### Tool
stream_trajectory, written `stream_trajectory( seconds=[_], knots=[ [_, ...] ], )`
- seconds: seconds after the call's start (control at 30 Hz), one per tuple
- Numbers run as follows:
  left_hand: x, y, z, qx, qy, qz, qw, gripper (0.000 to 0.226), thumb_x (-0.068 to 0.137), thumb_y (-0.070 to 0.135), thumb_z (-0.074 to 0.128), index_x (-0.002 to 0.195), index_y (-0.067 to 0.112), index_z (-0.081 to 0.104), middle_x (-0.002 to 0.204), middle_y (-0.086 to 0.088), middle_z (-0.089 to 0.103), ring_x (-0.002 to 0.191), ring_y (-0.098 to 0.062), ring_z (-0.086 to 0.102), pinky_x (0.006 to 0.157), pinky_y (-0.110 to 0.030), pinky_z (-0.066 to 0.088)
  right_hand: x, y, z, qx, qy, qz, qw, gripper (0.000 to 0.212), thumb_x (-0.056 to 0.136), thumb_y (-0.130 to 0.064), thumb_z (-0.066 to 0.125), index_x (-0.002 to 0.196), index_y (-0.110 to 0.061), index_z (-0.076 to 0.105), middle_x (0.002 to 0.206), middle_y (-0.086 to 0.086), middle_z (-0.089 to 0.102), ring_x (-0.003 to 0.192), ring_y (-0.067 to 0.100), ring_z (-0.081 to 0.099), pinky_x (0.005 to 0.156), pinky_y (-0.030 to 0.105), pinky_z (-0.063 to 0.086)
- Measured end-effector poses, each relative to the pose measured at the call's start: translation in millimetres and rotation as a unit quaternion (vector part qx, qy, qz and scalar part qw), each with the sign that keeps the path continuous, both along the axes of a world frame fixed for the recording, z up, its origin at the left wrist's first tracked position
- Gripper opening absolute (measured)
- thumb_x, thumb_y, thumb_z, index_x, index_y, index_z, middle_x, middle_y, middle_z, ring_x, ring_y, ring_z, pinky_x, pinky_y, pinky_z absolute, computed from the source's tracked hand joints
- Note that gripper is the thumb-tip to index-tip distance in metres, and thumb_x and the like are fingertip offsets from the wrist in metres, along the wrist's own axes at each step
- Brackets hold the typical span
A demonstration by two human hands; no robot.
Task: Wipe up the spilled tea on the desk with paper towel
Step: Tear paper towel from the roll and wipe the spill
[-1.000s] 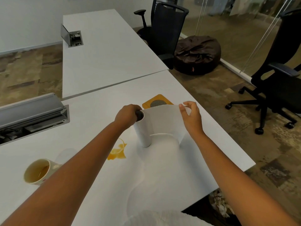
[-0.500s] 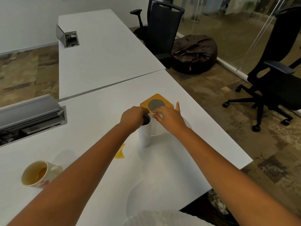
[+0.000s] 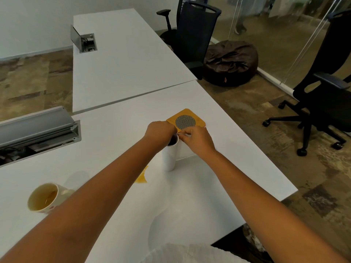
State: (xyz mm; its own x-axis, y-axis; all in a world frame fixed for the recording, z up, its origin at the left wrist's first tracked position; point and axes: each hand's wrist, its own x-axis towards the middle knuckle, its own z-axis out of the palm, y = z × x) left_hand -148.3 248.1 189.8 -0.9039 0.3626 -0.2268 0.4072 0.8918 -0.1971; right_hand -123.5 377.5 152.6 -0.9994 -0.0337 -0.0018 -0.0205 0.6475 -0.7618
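Observation:
A white paper towel roll stands upright on the white desk. My left hand grips the roll's top edge. My right hand is right beside it, fingers pinching the loose sheet at its top edge close to the roll. An amber tea spill lies on the desk just left of the roll, mostly hidden by my left forearm. A cream mug with some tea in it lies tipped at the near left.
A yellow square coaster with a mesh circle lies just behind the hands. An open grey cable tray is at the left. Black office chairs and a brown beanbag stand on the floor at the right.
My right hand, which held the sheet pulled out to the right, has moved left to the roll's top beside my left hand. The sheet now lies close against the roll.

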Motion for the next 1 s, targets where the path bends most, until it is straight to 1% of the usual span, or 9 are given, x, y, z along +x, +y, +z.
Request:
stream_trajectory(
  seconds=[0.1,0.2,0.4,0.53,0.7,0.8,0.87,0.93,1.0],
  knots=[
    [-1,0,1,-0.002,-0.010,0.004,1.000,0.026,0.089,0.014,0.052,0.114,0.015,0.061,0.095,-0.006,0.059,0.100,-0.026,0.060,0.069,-0.028,0.037,-1,-2,0,-0.063,-0.055,-0.021,0.996,0.019,0.085,-0.027,0.065,0.097,-0.015,0.073,0.098,0.005,0.072,0.083,0.013,0.058,0.068,0.024,0.043],
    [-1,-1,0,-0.001,-0.015,0.012,1.000,0.026,0.089,0.017,0.053,0.115,0.016,0.061,0.096,-0.006,0.057,0.094,-0.025,0.057,0.069,-0.027,0.036,-2,-3,-2,-0.101,-0.088,-0.040,0.990,0.018,0.083,-0.029,0.067,0.094,-0.016,0.073,0.098,0.003,0.072,0.084,0.011,0.059,0.068,0.023,0.042],
    [-3,-3,-3,0.015,-0.020,0.021,0.999,0.028,0.090,0.020,0.052,0.116,0.017,0.061,0.105,-0.005,0.061,0.096,-0.024,0.057,0.071,-0.027,0.035,-7,-5,-3,-0.144,-0.130,-0.054,0.980,0.023,0.082,-0.024,0.068,0.101,-0.012,0.072,0.107,0.004,0.070,0.097,0.013,0.060,0.080,0.024,0.045],
    [-2,-3,-4,0.017,-0.011,0.018,1.000,0.027,0.090,0.018,0.050,0.114,0.017,0.061,0.111,-0.007,0.061,0.103,-0.026,0.058,0.073,-0.028,0.037,-5,-3,1,-0.194,-0.173,-0.056,0.964,0.026,0.082,-0.023,0.068,0.105,-0.010,0.070,0.111,0.005,0.068,0.097,0.011,0.056,0.080,0.021,0.039],
    [-1,-3,-5,0.020,-0.015,0.022,0.999,0.028,0.089,0.018,0.051,0.116,0.017,0.060,0.113,-0.006,0.061,0.104,-0.026,0.058,0.074,-0.027,0.037,-2,1,5,-0.243,-0.226,-0.066,0.941,0.027,0.082,-0.022,0.068,0.106,-0.008,0.068,0.096,-0.001,0.063,0.077,0.000,0.050,0.061,0.014,0.035],
    [-2,-4,-7,0.027,-0.016,0.029,0.999,0.028,0.089,0.018,0.052,0.115,0.018,0.061,0.113,-0.005,0.061,0.103,-0.026,0.058,0.075,-0.027,0.038,-2,3,3,-0.272,-0.265,-0.077,0.922,0.017,0.081,-0.024,0.069,0.093,-0.011,0.069,0.095,0.001,0.064,0.080,0.009,0.056,0.065,0.021,0.042],
    [-1,-5,-8,0.035,-0.011,0.033,0.999,0.027,0.089,0.018,0.049,0.114,0.019,0.062,0.112,-0.005,0.061,0.102,-0.027,0.058,0.074,-0.027,0.037,-2,3,0,-0.295,-0.288,-0.086,0.907,0.013,0.079,-0.028,0.071,0.084,-0.016,0.067,0.102,0.005,0.065,0.093,0.018,0.060,0.080,0.030,0.049],
    [0,-6,-7,0.046,-0.010,0.042,0.998,0.027,0.089,0.018,0.048,0.113,0.019,0.062,0.113,-0.005,0.061,0.102,-0.027,0.058,0.075,-0.026,0.037,-1,3,-5,-0.311,-0.289,-0.098,0.900,0.023,0.078,-0.030,0.072,0.093,-0.013,0.068,0.113,0.008,0.066,0.108,0.025,0.058,0.097,0.038,0.046],
    [0,-7,-8,0.051,-0.006,0.042,0.998,0.027,0.089,0.016,0.049,0.112,0.019,0.062,0.112,-0.006,0.061,0.100,-0.027,0.059,0.074,-0.026,0.037,1,4,-7,-0.298,-0.272,-0.088,0.911,0.031,0.081,-0.029,0.069,0.104,-0.010,0.067,0.110,0.008,0.066,0.104,0.024,0.060,0.088,0.033,0.049]
  ],
)
